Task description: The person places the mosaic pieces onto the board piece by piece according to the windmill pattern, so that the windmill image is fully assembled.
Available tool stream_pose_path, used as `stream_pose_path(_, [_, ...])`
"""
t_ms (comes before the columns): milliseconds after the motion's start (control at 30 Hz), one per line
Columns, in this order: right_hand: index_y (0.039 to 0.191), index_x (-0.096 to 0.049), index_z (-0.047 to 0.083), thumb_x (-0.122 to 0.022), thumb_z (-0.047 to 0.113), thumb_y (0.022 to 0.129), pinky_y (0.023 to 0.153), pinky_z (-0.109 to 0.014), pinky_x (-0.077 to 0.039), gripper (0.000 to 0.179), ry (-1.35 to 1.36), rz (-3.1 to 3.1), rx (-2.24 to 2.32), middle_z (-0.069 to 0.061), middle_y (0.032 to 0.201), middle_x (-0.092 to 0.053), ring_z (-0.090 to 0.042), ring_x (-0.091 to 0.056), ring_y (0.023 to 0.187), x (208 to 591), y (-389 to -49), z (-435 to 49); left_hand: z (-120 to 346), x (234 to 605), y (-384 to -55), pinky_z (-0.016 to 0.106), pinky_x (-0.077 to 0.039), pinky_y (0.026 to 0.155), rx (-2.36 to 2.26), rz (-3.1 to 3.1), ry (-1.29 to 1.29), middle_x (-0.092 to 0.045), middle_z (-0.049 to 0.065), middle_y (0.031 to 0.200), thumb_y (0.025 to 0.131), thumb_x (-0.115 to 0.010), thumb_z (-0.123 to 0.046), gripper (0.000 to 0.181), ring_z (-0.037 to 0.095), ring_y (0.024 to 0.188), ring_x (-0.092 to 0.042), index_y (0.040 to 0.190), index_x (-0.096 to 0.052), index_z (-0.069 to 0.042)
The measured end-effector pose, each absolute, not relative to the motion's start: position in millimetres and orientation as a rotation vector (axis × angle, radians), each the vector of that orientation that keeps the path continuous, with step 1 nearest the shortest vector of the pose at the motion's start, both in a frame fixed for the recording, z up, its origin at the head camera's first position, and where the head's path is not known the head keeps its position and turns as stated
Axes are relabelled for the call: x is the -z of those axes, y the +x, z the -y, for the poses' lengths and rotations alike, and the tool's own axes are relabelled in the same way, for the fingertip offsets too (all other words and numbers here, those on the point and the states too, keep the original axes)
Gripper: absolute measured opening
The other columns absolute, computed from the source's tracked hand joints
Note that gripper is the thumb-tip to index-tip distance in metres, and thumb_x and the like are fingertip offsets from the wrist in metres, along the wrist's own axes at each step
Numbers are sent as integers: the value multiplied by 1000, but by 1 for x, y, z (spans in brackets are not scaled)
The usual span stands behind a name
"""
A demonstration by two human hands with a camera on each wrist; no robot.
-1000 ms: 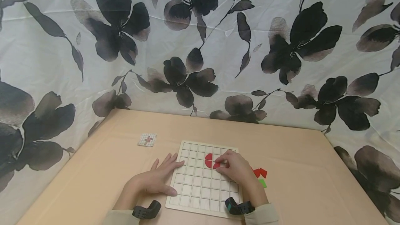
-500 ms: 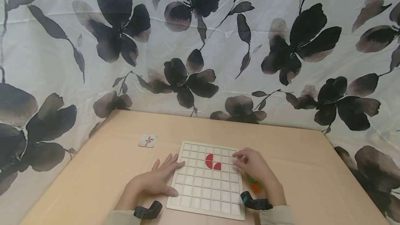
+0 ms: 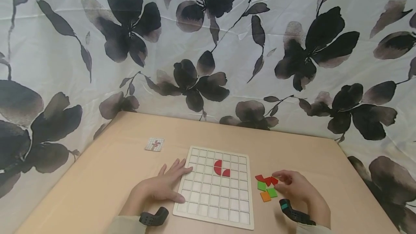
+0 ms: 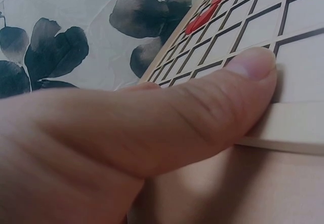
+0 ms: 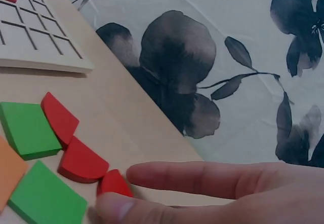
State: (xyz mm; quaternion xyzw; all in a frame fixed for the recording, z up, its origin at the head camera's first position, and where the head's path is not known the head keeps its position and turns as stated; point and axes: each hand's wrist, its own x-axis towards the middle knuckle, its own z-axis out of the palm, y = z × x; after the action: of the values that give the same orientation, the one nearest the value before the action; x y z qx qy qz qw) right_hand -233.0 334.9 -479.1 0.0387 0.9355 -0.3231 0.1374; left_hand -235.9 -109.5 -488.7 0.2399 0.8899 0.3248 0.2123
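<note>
A white gridded board lies on the table, with three red quarter-circle tiles in its upper middle cells. My left hand rests with spread fingers along the board's left edge; in the left wrist view its thumb lies over the rim. To the right of the board, my right hand pinches a red quarter-circle tile between thumb and index finger, at the edge of a loose group. Beside it lie two other red tiles, two green square tiles and an orange square tile.
A small card with a red pinwheel pattern on a grid lies beyond the left hand. The tan table ends at a white floral cloth hanging behind it. Both wrists wear black bands.
My right hand has left the red tile on the board and moved right and down to the loose tiles, uncovering them. The left hand stays at the board's edge.
</note>
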Motion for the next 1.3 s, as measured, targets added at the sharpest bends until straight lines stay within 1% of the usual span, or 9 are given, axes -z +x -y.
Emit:
stream_pose_path(167, [115,-66,12,-72,16,83,79,-37,-50,33,57,-2796,882,-6,104,-65,-21,-52,91,483,-237,-330,110,489,-236,61,10,113,-897,-2471,651,-3,11,161,71,-77,-45,93,32,148,8,148,-32,-21])
stream_pose_path(400, [119,-65,8,-67,3,85,87,-46,-54,34,61,-2941,890,-17,114,-65,-29,-60,100,490,-243,-319,109,490,-236,60,10,114,-898,-2472,638,-4,10,161,71,-78,-44,93,31,148,8,148,-32,-21])
stream_pose_path(667, [114,-64,3,-73,22,83,82,-46,-53,37,245,-2984,840,-16,100,-64,-27,-57,90,496,-247,-314,109,488,-235,61,10,113,-904,-2463,647,-4,10,161,71,-77,-44,92,32,148,8,148,-32,-21])
stream_pose_path(800, [113,-67,5,-69,10,85,83,-43,-55,28,153,-2983,871,-13,102,-65,-25,-57,91,498,-249,-309,110,486,-234,62,9,113,-904,-2468,653,-4,10,161,71,-78,-43,92,33,148,7,148,-32,-21])
stream_pose_path(900, [118,-66,6,-66,4,86,84,-43,-55,32,46,-2976,886,-12,107,-63,-26,-59,96,497,-250,-306,110,486,-234,62,9,113,-900,-2472,654,-4,10,161,71,-78,-43,92,33,148,7,148,-32,-21])
stream_pose_path(1033, [122,-62,5,-69,20,87,85,-46,-54,39,108,-2978,854,-17,110,-62,-30,-58,98,495,-250,-301,110,487,-234,62,9,114,-897,-2476,650,-5,10,161,71,-78,-43,92,33,148,7,148,-33,-21])
stream_pose_path(1133, [115,-61,3,-72,34,83,76,-43,-55,46,253,-2980,808,-20,105,-61,-30,-57,92,493,-249,-296,110,488,-235,61,9,114,-893,-2478,655,-4,10,161,71,-77,-44,92,32,148,7,148,-32,-21])
stream_pose_path(1200, [109,-60,2,-73,36,81,69,-38,-54,46,329,-2979,788,-20,99,-61,-29,-55,86,492,-249,-293,110,488,-235,61,9,113,-894,-2477,657,-4,10,161,71,-77,-44,92,32,148,7,148,-32,-21])
stream_pose_path(1300, [109,-62,2,-73,28,83,68,-37,-54,39,343,-2973,803,-18,96,-63,-27,-55,84,492,-250,-290,110,488,-236,62,10,113,-900,-2472,658,-4,10,161,71,-77,-45,93,33,148,8,148,-32,-21])
